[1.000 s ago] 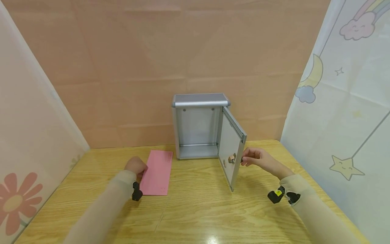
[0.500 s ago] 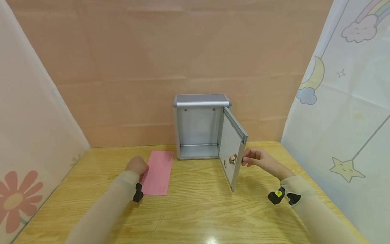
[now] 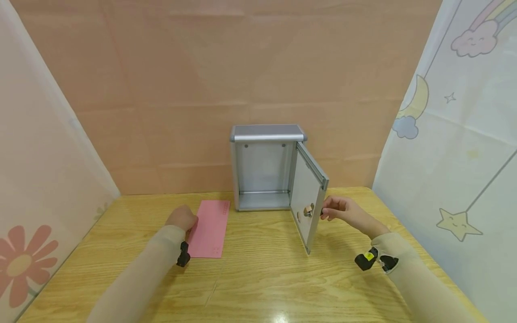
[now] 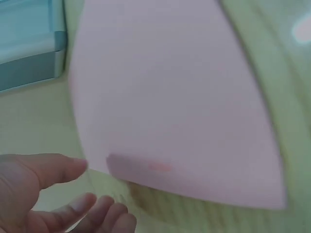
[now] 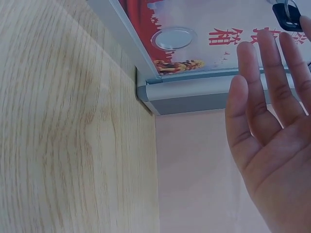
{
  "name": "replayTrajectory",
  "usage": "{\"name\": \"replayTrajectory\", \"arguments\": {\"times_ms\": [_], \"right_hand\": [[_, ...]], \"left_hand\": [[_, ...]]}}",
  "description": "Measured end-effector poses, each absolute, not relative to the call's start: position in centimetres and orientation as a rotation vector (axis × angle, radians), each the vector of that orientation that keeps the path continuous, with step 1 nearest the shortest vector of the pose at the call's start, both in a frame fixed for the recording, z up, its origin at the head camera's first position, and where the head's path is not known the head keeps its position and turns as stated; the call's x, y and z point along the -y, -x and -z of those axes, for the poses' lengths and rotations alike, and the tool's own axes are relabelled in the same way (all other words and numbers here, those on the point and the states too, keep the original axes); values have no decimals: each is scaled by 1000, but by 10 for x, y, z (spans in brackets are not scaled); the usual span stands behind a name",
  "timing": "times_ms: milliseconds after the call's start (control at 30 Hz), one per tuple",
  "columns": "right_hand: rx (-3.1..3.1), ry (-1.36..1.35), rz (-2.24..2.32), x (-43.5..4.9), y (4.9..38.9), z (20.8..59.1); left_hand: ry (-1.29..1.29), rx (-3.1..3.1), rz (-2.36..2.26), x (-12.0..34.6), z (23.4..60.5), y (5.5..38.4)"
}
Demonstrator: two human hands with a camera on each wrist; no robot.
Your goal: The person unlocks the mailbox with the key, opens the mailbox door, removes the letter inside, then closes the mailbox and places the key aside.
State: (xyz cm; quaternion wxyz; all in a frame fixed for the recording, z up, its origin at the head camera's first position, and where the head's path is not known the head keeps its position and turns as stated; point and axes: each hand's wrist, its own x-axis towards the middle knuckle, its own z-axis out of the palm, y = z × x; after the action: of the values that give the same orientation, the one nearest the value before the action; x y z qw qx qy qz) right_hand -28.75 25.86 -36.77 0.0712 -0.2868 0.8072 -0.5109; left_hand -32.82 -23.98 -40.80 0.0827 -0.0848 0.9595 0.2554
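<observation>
In the head view, an upright grey metal box point(image 3: 264, 170) stands with its front door point(image 3: 308, 193) swung out to the right. A lock point(image 3: 308, 210) shows on the door's inner face. On the door's outer side, my right hand point(image 3: 343, 211) pinches a black-headed key point(image 5: 286, 18) between thumb and index finger, the other fingers extended. Left of the box lies a pink envelope point(image 3: 210, 229) on the table. My left hand point(image 3: 181, 218) is at its left edge. In the left wrist view, thumb and loosely bent fingers stand apart, thumb tip beside the envelope's corner.
The wooden table point(image 3: 250, 278) meets an orange backdrop point(image 3: 194, 89) behind the box. Pale printed sheets point(image 3: 452, 148) border both sides. The right wrist view shows red print and a round clear window point(image 5: 173, 38) on the door's outer face.
Both hands stay nearly where they were, and the envelope and door keep their places. The head view shifts very slightly.
</observation>
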Motion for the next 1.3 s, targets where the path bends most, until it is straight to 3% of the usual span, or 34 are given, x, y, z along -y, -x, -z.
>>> {"name": "replayTrajectory", "arguments": {"times_ms": [633,1300], "right_hand": [[-2437,877,1536,-261,288,368],[-2414,878,1560,-259,285,367]], "left_hand": [[-351,-2793,-1595,159,353,361],[-205,-2681,-1743,140,360,367]]}}
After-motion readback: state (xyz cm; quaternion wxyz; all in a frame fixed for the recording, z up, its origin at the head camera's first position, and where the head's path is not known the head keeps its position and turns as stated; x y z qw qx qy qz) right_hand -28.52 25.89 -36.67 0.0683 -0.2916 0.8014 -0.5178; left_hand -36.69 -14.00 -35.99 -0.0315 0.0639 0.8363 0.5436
